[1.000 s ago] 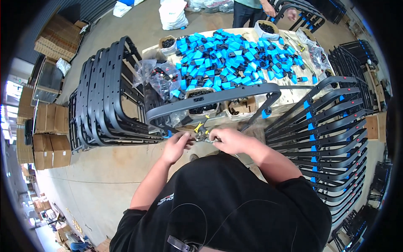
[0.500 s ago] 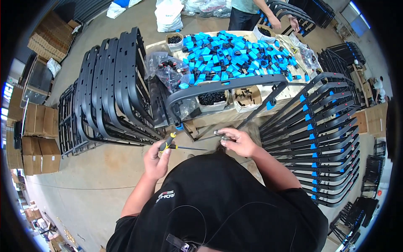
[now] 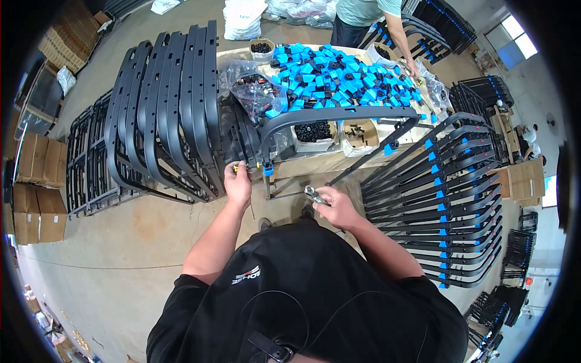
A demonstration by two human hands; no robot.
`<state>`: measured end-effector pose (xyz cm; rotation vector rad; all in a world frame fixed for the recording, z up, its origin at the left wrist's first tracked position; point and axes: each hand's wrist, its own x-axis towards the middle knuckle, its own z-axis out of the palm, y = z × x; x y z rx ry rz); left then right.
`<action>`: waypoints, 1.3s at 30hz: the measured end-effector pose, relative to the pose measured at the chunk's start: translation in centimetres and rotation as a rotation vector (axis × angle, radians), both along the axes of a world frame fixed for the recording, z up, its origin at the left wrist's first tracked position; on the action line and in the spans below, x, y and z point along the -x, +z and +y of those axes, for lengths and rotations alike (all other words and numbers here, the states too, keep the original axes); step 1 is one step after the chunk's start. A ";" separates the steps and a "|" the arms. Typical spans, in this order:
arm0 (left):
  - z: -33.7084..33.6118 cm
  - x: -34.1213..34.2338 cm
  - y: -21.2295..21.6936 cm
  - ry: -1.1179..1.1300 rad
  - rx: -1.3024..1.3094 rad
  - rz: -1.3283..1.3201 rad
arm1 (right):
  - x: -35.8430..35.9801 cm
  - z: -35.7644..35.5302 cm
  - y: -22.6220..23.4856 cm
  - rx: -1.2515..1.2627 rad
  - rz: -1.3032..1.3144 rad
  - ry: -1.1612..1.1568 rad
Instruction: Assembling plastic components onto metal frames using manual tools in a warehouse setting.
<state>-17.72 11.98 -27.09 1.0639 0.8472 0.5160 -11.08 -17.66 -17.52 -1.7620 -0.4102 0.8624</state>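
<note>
My left hand point(image 3: 238, 184) is closed around a screwdriver with a yellow and black handle point(image 3: 236, 169), mostly hidden by the fingers; its thin shaft points down below the hand. My right hand point(image 3: 334, 207) grips a metal wrench point(image 3: 311, 192), its round end sticking out past the fingers. Ahead of both hands a black curved metal frame point(image 3: 342, 114) stands against the table. One blue plastic piece point(image 3: 268, 169) sits on its left leg, just right of my left hand, and another blue piece point(image 3: 390, 148) is on its right leg.
A wooden table point(image 3: 357, 162) bears a heap of blue and black plastic parts point(image 3: 339, 75), boxes of small black parts point(image 3: 313, 134) and a plastic bag point(image 3: 257, 97). Black frames point(image 3: 158, 103) stand stacked left, more frames point(image 3: 448, 212) right. A co-worker point(image 3: 366, 15) reaches over the far side.
My left hand has moved up and forward toward the frame's left leg, and the screwdriver has swung from sideways to pointing down. My right hand has shifted slightly. The co-worker now reaches onto the table.
</note>
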 end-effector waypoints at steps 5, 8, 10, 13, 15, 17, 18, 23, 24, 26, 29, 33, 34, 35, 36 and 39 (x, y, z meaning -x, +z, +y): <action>-0.4 -0.4 0.3 -0.003 0.118 -0.010 | 0.5 -2.4 -0.5 0.103 -0.008 -0.032; -0.3 -0.3 0.0 -0.051 0.115 -0.048 | 0.7 -3.6 -0.9 0.087 0.026 -0.083; -0.6 0.0 -0.2 -0.058 0.159 -0.053 | 0.8 -3.7 -0.7 0.099 0.032 -0.092; -1.2 0.4 -0.2 -0.051 0.212 -0.058 | 1.1 -3.4 0.3 0.198 0.025 -0.110; -1.4 0.9 -0.3 -0.042 0.224 -0.058 | 1.1 -3.3 0.3 0.177 0.010 -0.116; -0.8 1.6 -0.6 -0.109 -0.174 0.086 | 0.9 -3.3 0.0 0.172 -0.003 -0.113; -0.7 1.8 -0.7 -0.110 -0.163 -0.061 | 0.8 -3.4 -0.3 0.166 -0.015 -0.107; 0.5 1.6 0.8 -0.240 -0.202 0.043 | 0.6 -2.5 -1.6 0.103 -0.088 -0.117; 0.6 1.1 1.1 -0.232 -0.072 0.004 | 0.6 -2.0 -1.6 0.108 -0.118 -0.107; 0.9 0.1 1.7 -0.218 0.132 0.011 | 0.7 -0.7 -1.7 0.125 -0.062 -0.135; -0.2 -0.1 2.5 -0.163 0.113 0.080 | 0.4 0.2 -2.7 0.113 -0.104 -0.130; -0.5 -0.2 1.4 -0.193 -0.116 0.068 | -1.3 1.2 -6.3 0.276 -0.281 -0.006; -0.6 -0.1 1.3 -0.194 -0.121 0.081 | -2.0 1.9 -7.4 0.168 0.015 -0.060; -0.7 -0.3 1.4 -0.212 -0.077 0.091 | -2.4 3.0 -7.6 0.056 0.307 -0.112; -0.7 -0.5 1.6 -0.230 -0.033 0.100 | -2.2 4.1 -7.9 0.000 0.333 -0.137; 0.1 -0.9 4.4 -0.273 0.233 0.220 | -2.3 7.3 -5.4 0.053 0.468 -0.106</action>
